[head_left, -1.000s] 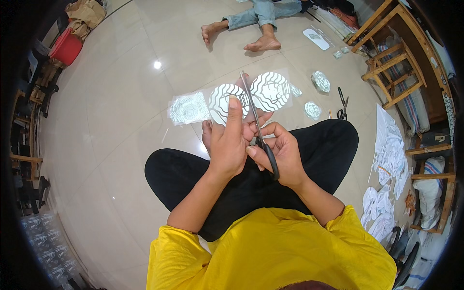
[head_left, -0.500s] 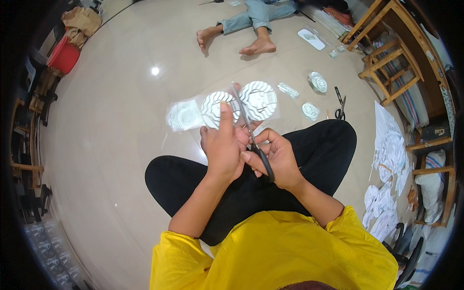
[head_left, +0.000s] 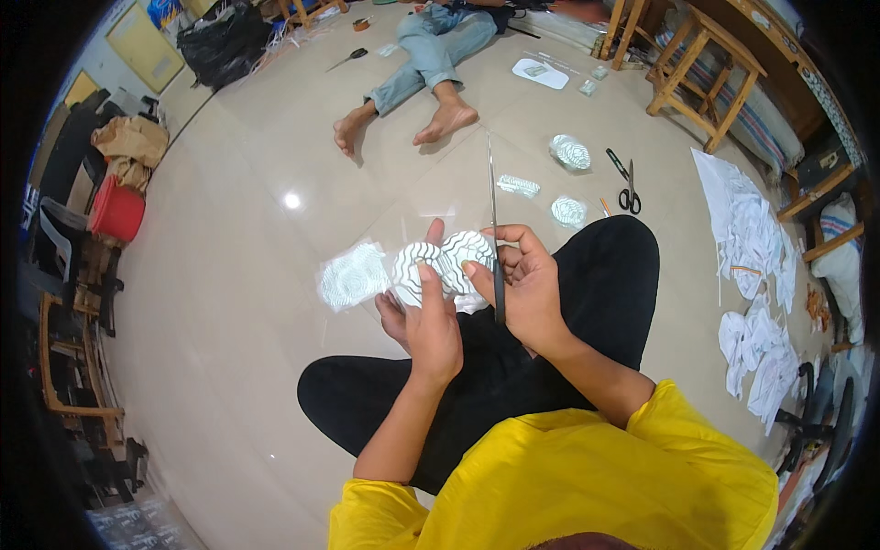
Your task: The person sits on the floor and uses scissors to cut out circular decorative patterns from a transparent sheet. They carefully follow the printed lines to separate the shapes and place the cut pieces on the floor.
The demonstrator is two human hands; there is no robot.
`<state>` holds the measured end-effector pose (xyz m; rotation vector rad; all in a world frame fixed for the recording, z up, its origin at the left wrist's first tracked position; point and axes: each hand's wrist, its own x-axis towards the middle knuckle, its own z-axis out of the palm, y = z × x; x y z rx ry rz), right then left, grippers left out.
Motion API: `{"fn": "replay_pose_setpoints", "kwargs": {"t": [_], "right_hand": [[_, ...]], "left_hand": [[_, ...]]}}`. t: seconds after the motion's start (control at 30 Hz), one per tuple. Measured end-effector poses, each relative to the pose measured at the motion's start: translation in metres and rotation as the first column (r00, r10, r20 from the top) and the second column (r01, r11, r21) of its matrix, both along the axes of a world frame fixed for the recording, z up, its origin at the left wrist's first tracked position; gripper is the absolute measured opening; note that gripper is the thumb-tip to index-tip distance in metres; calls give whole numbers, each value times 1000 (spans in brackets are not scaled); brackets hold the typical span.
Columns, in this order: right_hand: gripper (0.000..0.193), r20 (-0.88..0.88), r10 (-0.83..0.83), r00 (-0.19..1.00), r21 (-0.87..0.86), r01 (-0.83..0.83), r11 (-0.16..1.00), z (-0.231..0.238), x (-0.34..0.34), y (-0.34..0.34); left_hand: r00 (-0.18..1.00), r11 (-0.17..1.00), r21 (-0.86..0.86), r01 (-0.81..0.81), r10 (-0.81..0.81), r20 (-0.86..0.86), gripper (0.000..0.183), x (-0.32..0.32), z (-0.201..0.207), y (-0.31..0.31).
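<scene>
My left hand (head_left: 429, 321) is closed on a white round sticker with dark wavy stripes (head_left: 409, 264), thumb on top and fingers beneath. A second striped round sticker (head_left: 468, 249) sits right beside it, and my right hand (head_left: 532, 298) pinches its right edge between thumb and fingers. The same right hand keeps hold of a pair of scissors (head_left: 499, 289), blades upright and pointing away from me. Whether the two stickers are still joined I cannot tell. Below the left one's far side lies a clear-wrapped piece with a fine silvery pattern (head_left: 355, 275).
Silvery patterned pieces (head_left: 570, 152) and another pair of scissors (head_left: 629, 199) lie on the floor to the right. Farther off are a person's bare feet (head_left: 446, 123). White cloths (head_left: 744, 229) and a wooden stool (head_left: 706, 78) stand along the right; a red bucket (head_left: 117, 209) is at left.
The scissors have come out from between the two round stickers and now stand upright at the right. My right hand has moved onto the right sticker, and the stickers are closer together. The view has shifted.
</scene>
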<state>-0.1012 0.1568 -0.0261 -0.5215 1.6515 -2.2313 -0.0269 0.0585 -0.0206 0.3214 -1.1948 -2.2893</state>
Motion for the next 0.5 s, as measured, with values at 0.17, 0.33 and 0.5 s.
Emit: {"fn": "replay_pose_setpoints", "kwargs": {"t": [0.17,0.33,0.5], "right_hand": [[37,193,83,978,-71,-70,995,-5,-11,12],[35,182,169,969,-107,-151,983,-8,-25,23],[35,213,224,951,-105,-206,973,-18,-32,29]], "left_hand": [[988,971,-186,150,-142,55,58,-1,-26,-13],[955,891,-357,279,-222,195,59,-5,-26,-17],[920,596,-709,379,-161,356,61,0,-38,-24]]}}
